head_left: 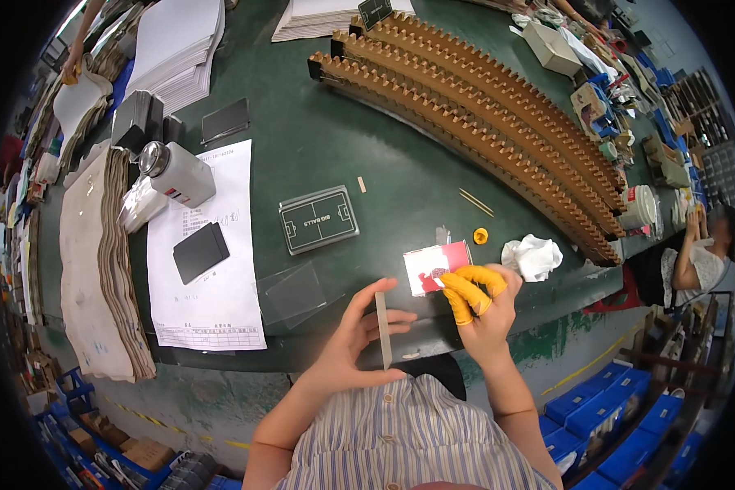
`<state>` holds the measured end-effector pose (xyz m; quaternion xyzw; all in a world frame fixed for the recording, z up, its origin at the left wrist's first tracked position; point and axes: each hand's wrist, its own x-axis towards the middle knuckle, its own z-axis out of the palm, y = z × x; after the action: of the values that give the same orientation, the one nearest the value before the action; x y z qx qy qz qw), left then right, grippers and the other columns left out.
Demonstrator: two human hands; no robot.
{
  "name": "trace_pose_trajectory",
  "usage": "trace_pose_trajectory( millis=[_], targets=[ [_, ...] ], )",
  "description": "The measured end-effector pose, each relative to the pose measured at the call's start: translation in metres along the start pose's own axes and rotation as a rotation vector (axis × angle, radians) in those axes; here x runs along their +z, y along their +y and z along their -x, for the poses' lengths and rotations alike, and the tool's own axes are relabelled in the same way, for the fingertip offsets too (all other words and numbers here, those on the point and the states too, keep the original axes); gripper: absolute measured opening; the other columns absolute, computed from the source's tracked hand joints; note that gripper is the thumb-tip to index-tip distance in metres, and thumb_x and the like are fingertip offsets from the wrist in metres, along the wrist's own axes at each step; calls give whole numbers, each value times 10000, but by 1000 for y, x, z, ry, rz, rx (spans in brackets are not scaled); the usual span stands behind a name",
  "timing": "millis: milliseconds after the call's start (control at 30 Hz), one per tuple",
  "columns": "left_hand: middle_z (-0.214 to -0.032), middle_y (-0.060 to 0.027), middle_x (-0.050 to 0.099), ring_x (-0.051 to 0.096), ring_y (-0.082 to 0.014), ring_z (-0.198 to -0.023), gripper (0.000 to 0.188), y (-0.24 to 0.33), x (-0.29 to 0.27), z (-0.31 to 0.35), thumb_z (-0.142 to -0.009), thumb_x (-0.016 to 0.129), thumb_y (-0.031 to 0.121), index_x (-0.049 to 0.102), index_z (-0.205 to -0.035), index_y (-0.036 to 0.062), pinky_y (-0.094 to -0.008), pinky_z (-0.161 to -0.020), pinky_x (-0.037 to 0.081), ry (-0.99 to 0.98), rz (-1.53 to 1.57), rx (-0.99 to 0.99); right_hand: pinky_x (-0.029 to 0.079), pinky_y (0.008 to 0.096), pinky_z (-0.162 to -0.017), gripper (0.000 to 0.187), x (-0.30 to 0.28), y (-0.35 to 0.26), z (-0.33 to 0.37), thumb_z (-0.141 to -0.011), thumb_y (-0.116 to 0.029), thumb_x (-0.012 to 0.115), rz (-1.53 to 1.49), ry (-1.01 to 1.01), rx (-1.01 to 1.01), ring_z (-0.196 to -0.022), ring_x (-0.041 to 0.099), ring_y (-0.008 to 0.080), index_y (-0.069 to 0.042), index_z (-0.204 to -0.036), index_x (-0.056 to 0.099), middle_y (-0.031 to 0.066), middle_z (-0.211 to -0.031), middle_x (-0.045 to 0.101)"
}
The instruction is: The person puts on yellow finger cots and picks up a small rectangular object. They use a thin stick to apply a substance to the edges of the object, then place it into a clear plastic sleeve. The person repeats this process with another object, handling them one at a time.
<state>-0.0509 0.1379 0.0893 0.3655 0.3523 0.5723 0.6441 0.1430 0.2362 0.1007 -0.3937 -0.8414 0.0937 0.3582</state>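
My left hand (358, 339) grips a thin flat plate (383, 331) by its edges, seen nearly edge-on above the table's front edge. Yellow finger cots cover several fingers of my right hand (483, 306). Its fingers are curled together, with the tips at the right side of a small red-and-white packet (420, 267) lying on the table. Whether they pinch anything is hidden. Just beyond lies a small yellow finger cot (480, 236), and a crumpled white cloth (532, 257) rests to the right. Further left lies a stack of dark printed plates (318, 220).
Long slotted wooden racks (482, 114) curve across the right of the green table (286, 155). On the left, a pump bottle (178, 173) and a dark plate (202, 253) stand on a printed sheet (208, 314). Clear film (292, 296) lies near the front. Other people work at the edges.
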Motion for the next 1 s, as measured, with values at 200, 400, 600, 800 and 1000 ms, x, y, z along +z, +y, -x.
trace_pose_trajectory(
  millis=[200, 400, 600, 800, 1000],
  targets=[
    [-1510, -158, 232, 519, -324, -1213, 1151, -1, -1, 0, -569, 851, 30, 161, -1490, 41, -436, -1000, 448, -18, -11, 6, 360, 361, -841, 247, 15, 1, 10, -728, -122, 753, 3, 81, 31, -921, 518, 228, -134, -974, 734, -7, -985, 649],
    [-1509, -158, 233, 525, -322, -1201, 1153, -1, -1, 0, -568, 852, 39, 161, -1492, 44, -433, -993, 452, -13, -4, 5, 313, 378, -884, 230, 13, -6, 6, -741, -190, 751, 143, 26, 56, -1003, 486, 241, -161, -969, 746, -6, -1050, 642],
    [-1507, -160, 240, 534, -326, -1188, 1163, -1, -1, 1, -568, 855, 55, 155, -1496, 51, -432, -986, 458, 6, 18, 3, 269, 398, -919, 216, 14, -11, 4, -735, -247, 759, 247, -22, 113, -1063, 449, 258, -184, -942, 759, 19, -1089, 644],
    [-1512, -168, 236, 541, -335, -1179, 1168, -3, -2, 1, -575, 847, 48, 140, -1504, 63, -437, -981, 461, 6, 53, 26, 239, 390, -947, 196, 14, -12, 3, -744, -251, 748, 293, -28, 119, -1105, 414, 265, -181, -925, 767, 38, -1133, 645],
    [-1516, -170, 231, 541, -336, -1180, 1174, -3, -3, 2, -577, 842, 44, 129, -1510, 76, -437, -974, 465, 17, 61, 27, 233, 385, -954, 191, 16, -12, 3, -735, -237, 749, 275, -21, 114, -1117, 404, 261, -188, -919, 770, 40, -1151, 640]
  ],
)
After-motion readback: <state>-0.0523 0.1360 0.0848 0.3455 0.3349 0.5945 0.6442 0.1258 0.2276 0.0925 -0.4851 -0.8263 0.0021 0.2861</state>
